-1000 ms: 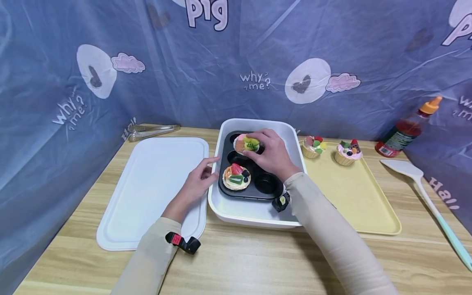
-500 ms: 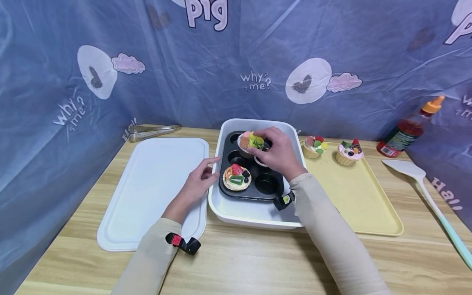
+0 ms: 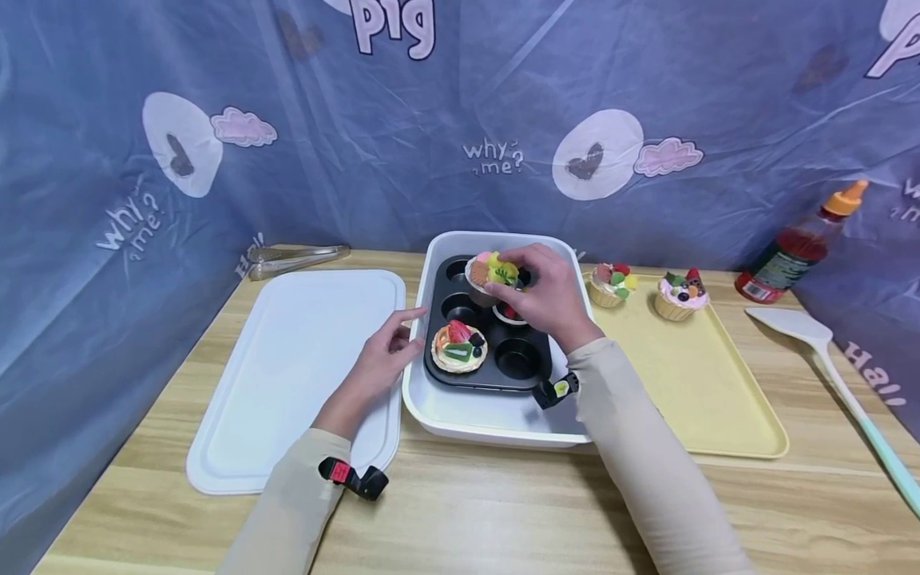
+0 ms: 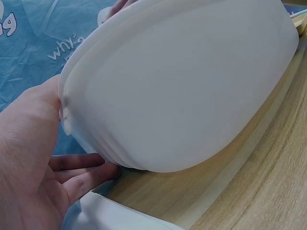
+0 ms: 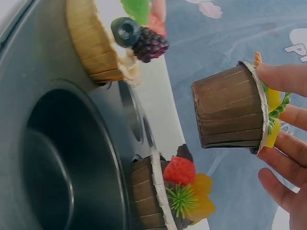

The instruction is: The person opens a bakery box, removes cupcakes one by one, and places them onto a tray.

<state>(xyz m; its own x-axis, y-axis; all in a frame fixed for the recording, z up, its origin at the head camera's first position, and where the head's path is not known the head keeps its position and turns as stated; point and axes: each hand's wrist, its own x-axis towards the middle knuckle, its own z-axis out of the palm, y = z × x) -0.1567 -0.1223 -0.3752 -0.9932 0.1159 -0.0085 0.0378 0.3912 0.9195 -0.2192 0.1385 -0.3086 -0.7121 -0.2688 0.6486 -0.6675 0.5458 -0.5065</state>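
Observation:
In the head view my right hand [image 3: 549,295] pinches the rim of a brown-cased cupcake [image 3: 491,279] topped with yellow and green fruit, above the black muffin tin [image 3: 489,379]. The right wrist view shows this cupcake [image 5: 230,110] in the air, between thumb and fingers. A cream cupcake [image 3: 458,348] with berries sits in the tin's front left cup. Another brown cupcake [image 5: 148,191] with a strawberry, partly hidden by my right hand, sits in the middle right cup. My left hand [image 3: 374,367] grips the left rim of the white bin [image 4: 182,86], which holds the tin.
A white tray [image 3: 302,351] lies on the left, with metal tongs [image 3: 298,259] behind it. On the right are a yellow tray [image 3: 690,391] with two cupcakes, a sauce bottle [image 3: 794,251] and a spatula [image 3: 841,383].
My right hand has raised the fruit-topped cupcake and moved it a little to the right, uncovering part of the strawberry-topped one. My left hand has stayed at the bin's rim.

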